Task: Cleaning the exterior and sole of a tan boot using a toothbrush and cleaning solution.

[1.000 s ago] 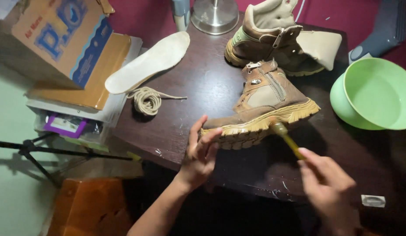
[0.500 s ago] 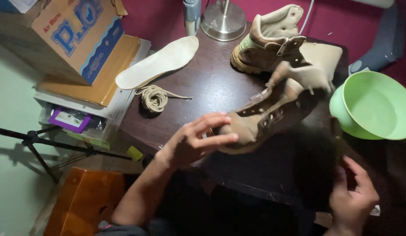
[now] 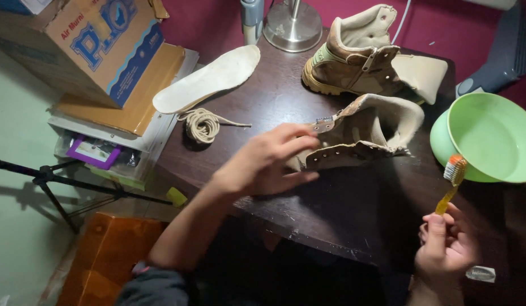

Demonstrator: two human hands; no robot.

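My left hand grips the toe of a tan boot that lies tipped with its open top facing up on the dark table. My right hand, lower right, holds a yellow toothbrush upright, bristles near the rim of a green bowl. A second tan boot stands upright behind the first. A pale insole and a coiled beige lace lie at the table's left end.
A cardboard box sits on stacked flat boxes and trays left of the table. A metal lamp base stands at the back. A black tripod leg and an orange stool are below left.
The boot went from lying sole-forward under the brush to being turned over with its opening up. My right hand drew back with the toothbrush, now raised beside the green bowl.
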